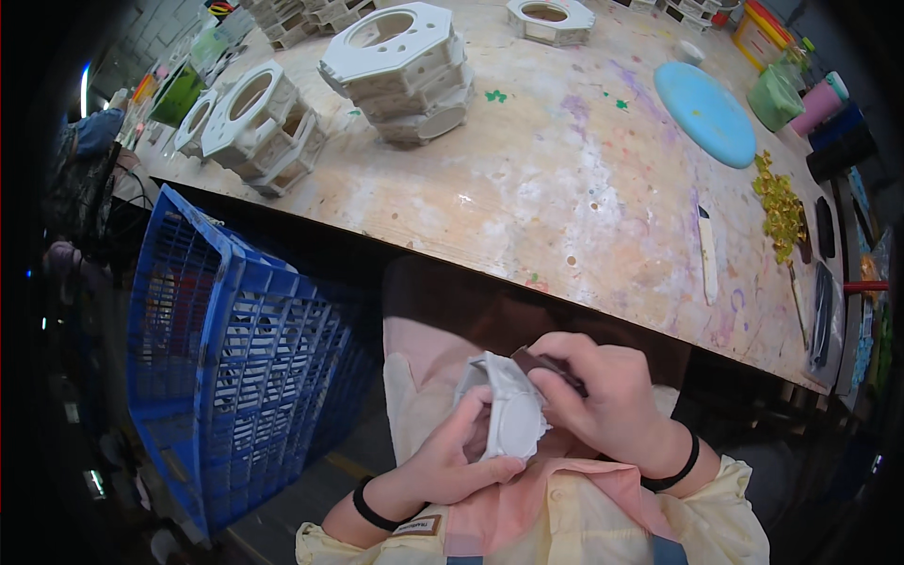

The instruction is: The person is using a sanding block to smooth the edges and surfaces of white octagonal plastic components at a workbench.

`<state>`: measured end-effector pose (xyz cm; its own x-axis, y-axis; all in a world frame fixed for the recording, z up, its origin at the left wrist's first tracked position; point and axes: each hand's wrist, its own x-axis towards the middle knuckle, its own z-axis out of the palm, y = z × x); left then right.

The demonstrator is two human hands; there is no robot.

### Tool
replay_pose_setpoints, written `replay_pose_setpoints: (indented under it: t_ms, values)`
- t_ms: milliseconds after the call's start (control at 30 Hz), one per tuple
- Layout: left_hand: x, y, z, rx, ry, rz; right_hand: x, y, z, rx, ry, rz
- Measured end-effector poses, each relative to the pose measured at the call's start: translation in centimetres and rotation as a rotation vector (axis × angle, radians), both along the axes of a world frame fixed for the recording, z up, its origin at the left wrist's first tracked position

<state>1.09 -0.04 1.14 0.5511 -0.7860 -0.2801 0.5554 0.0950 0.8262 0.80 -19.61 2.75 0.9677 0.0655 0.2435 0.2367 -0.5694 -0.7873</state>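
My left hand [463, 450] is closed round a small white moulded piece [517, 426], which has an open frame and a round flat disc on the side toward me. It is held over my lap, below the table's front edge. Between the fingers and thumb of my right hand [603, 391] is a thin dark brown piece [563, 370], perhaps folded sandpaper. Its edge is at the upper right of the white piece; whether the two touch is hard to tell. Part of the white piece is hidden by my left fingers.
Stacks of white octagonal frames [400, 42] stand on the stained wooden table [527, 207], mostly to the left. A blue plastic crate [217, 311] is at my left. A light-blue oval disc [704, 113], a white-handled knife [707, 259] and gold trimmings [780, 212] lie at the right.
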Motion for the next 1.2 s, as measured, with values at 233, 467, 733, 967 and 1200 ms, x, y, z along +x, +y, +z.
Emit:
replay_pose_setpoints:
  t_ms: [233, 467, 733, 967, 1200]
  values:
    - [0.2, -0.1, -0.2, -0.015, 0.068, 0.118, -0.8, -0.4, 0.5, 0.383, 0.226, 0.204]
    - [0.0, -0.2, -0.4, -0.032, -0.027, 0.015, -0.8, 0.1, 0.6, 0.203, 0.174, 0.168]
    - [-0.1, 0.2, 0.0, -0.048, 0.026, 0.015, -0.2, -0.5, 0.4, 0.0, -0.005, -0.014]
    - [-0.2, 0.3, -0.6, -0.057, 0.059, 0.123, -0.8, -0.6, 0.3, 0.366, 0.121, 0.044]
    - [-0.3, 0.5, -0.5, -0.02, -0.009, 0.165, -0.9, -0.8, 1.0, 0.355, 0.153, 0.14]
